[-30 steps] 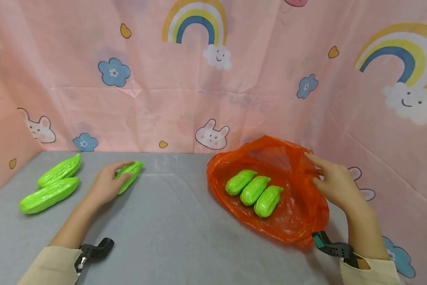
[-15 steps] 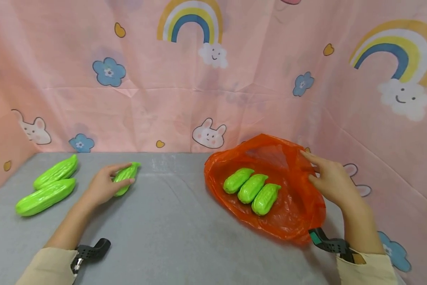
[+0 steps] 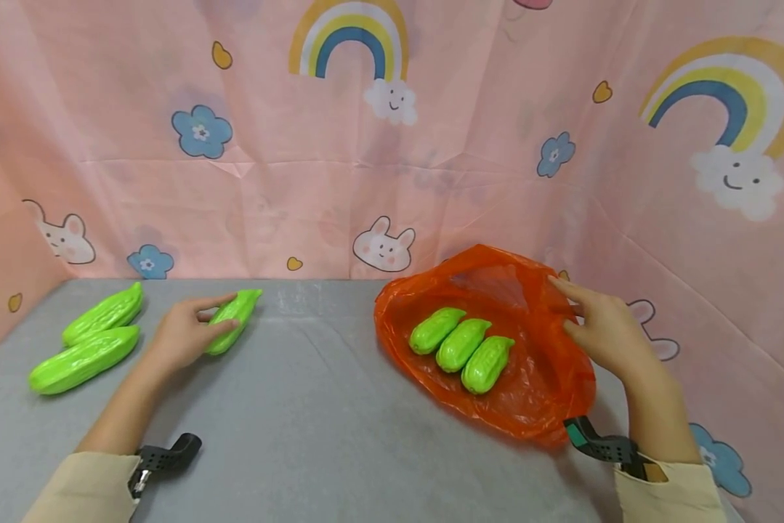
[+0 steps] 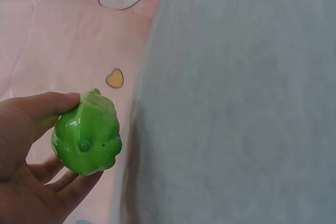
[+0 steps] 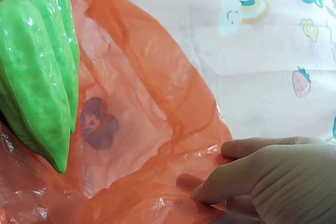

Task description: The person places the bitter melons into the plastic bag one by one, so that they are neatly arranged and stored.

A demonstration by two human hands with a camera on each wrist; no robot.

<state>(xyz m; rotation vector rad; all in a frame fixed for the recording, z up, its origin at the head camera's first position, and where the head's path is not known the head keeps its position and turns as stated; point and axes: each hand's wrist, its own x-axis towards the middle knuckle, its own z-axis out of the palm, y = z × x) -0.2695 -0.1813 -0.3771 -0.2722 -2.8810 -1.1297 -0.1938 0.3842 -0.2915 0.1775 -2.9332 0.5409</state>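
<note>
My left hand [image 3: 185,334] holds a glossy green bitter melon [image 3: 240,311] between thumb and fingers, left of centre near the back wall. In the left wrist view, the blunt end of this bitter melon [image 4: 86,137] faces the camera. My right hand [image 3: 607,334] pinches the right edge of an orange-red plastic bag [image 3: 535,399], its mouth spread wide. Inside the bag, three bitter melons [image 3: 462,345] lie side by side. The right wrist view shows the thumb and fingers at the thin film of the bag [image 5: 157,98]; some fingers are hidden.
Two more bitter melons, one behind [image 3: 107,314] and one in front [image 3: 84,359], lie at the far left of the grey tabletop [image 3: 313,421]. A pink patterned cloth [image 3: 287,196] hangs along the back and sides.
My left hand has tightened on the bitter melon and raised it slightly, its tip now a little higher. The right hand still holds the bag edge. The view has shifted slightly.
</note>
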